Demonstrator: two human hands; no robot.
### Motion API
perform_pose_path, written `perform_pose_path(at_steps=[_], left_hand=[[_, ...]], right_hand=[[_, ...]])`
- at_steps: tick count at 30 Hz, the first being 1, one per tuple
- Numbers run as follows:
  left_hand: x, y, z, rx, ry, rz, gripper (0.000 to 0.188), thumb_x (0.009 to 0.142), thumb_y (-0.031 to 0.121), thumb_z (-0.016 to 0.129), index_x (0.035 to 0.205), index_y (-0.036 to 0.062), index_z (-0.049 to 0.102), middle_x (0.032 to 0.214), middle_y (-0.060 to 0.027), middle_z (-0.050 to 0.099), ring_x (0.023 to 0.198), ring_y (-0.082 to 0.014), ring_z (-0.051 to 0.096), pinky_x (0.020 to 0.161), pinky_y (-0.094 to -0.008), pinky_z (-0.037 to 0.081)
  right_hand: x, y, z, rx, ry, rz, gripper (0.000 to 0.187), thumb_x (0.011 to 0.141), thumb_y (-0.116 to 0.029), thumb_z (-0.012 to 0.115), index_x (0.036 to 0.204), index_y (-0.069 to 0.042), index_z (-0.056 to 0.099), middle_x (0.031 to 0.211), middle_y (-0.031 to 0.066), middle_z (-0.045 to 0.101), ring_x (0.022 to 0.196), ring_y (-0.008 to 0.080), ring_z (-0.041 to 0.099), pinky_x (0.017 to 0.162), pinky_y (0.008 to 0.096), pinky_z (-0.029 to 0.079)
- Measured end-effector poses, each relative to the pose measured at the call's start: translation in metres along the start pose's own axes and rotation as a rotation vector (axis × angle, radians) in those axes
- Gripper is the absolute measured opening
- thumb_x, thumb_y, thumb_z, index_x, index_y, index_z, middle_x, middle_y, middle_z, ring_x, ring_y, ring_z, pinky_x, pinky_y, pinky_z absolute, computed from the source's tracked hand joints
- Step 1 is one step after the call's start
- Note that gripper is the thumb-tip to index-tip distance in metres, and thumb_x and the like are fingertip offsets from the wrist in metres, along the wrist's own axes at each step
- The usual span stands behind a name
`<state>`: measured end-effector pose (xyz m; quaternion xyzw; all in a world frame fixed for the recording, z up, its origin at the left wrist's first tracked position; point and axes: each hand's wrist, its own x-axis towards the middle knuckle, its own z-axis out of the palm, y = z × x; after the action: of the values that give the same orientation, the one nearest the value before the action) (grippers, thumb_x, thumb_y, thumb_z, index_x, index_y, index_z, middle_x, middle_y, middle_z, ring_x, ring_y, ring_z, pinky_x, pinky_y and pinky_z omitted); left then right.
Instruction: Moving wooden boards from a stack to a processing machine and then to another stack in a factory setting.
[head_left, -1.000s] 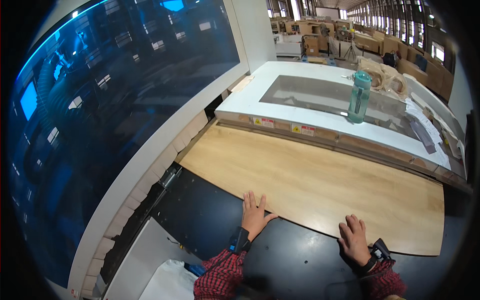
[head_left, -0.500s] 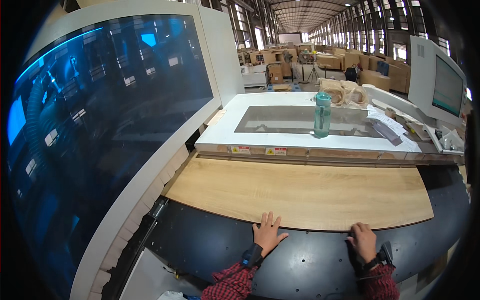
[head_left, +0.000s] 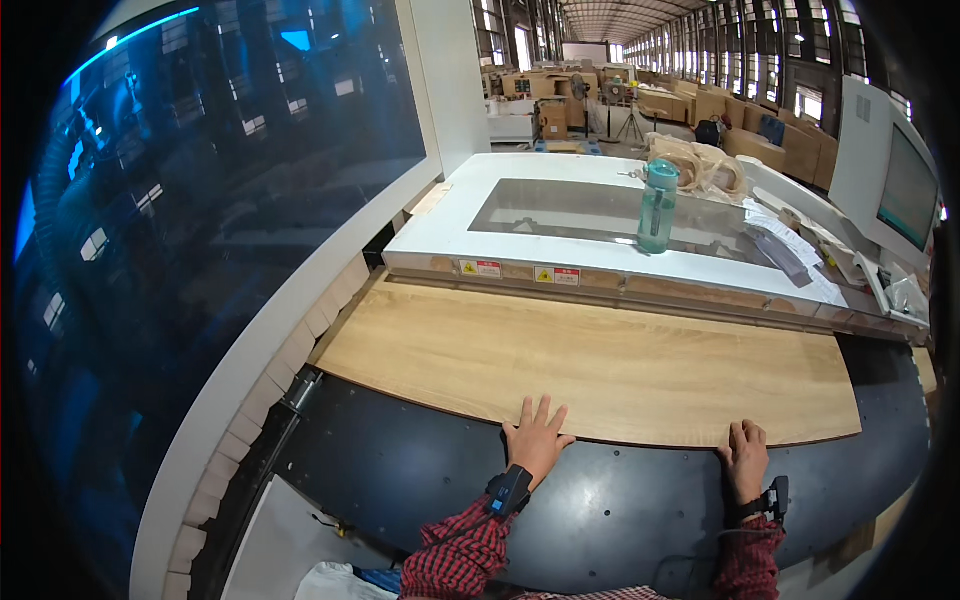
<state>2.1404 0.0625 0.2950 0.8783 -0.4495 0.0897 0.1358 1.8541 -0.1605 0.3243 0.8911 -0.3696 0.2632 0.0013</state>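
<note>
A long wood-grain board [head_left: 590, 365] lies flat on the dark machine table [head_left: 420, 450], its far long edge against the machine's rail. My left hand [head_left: 537, 442] is open, fingers spread over the board's near edge and resting on its top. Farther right, my right hand [head_left: 745, 462] has its fingers bent over the same near edge, with the thumb beside the rim; they close on the board. What the undersides of its fingers touch is hidden. Both wrists wear black straps with small devices.
To the left stands a large machine hood with a dark window [head_left: 240, 170] and a strip curtain [head_left: 265, 395]. Beyond the board, a white cover [head_left: 430, 240] bears a teal water bottle [head_left: 657, 207] and papers [head_left: 790, 245]. A monitor [head_left: 905, 185] stands at right. Stacked boxes fill the hall behind.
My right hand has shifted a little to the right along the board's edge, its fingers now farther onto the top. My left hand stays spread at the edge. The view has tilted slightly.
</note>
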Motion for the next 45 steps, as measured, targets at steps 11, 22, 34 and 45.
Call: perform_pose_path(at_steps=[11,22,34,45], left_hand=[[0.008,-0.009,0.001,0.015,-0.028,0.047,0.05,0.079,0.046,0.051,0.124,0.0236,0.045,0.135,-0.0037,0.036,0.124,-0.0276,0.03,0.081,-0.0562,0.034],[0.01,0.042,0.02,-0.082,0.011,0.164,0.057,0.078,0.042,0.057,0.123,0.009,0.044,0.133,-0.0227,0.03,0.125,-0.0364,0.025,0.1,-0.0521,0.019],[0.015,0.03,0.025,-0.17,0.019,0.24,0.06,0.076,0.041,0.059,0.124,0.0079,0.044,0.136,-0.0211,0.027,0.127,-0.0344,0.023,0.1,-0.0516,0.018],[0.023,0.057,0.025,-0.18,-0.033,0.295,0.056,0.078,0.041,0.056,0.124,0.0112,0.044,0.134,-0.0166,0.032,0.127,-0.0311,0.024,0.101,-0.0528,0.016]], right_hand=[[0.007,0.007,0.002,-0.052,-0.057,-0.032,0.05,0.062,-0.016,0.07,0.106,-0.003,0.05,0.112,0.0151,0.049,0.104,0.0327,0.044,0.085,0.0379,0.039],[0.007,0.033,0.018,0.137,-0.025,0.0,0.059,0.059,-0.02,0.072,0.111,-0.001,0.049,0.122,0.0154,0.044,0.115,0.0333,0.037,0.095,0.0404,0.031],[0.007,0.053,0.014,0.227,-0.178,-0.16,0.052,0.064,-0.006,0.067,0.113,-0.002,0.049,0.125,0.015,0.042,0.118,0.0329,0.036,0.097,0.0384,0.032],[0.009,0.052,0.008,0.143,-0.081,-0.072,0.053,0.061,-0.015,0.072,0.108,-0.002,0.052,0.118,0.0115,0.05,0.111,0.0299,0.044,0.091,0.0365,0.037]])
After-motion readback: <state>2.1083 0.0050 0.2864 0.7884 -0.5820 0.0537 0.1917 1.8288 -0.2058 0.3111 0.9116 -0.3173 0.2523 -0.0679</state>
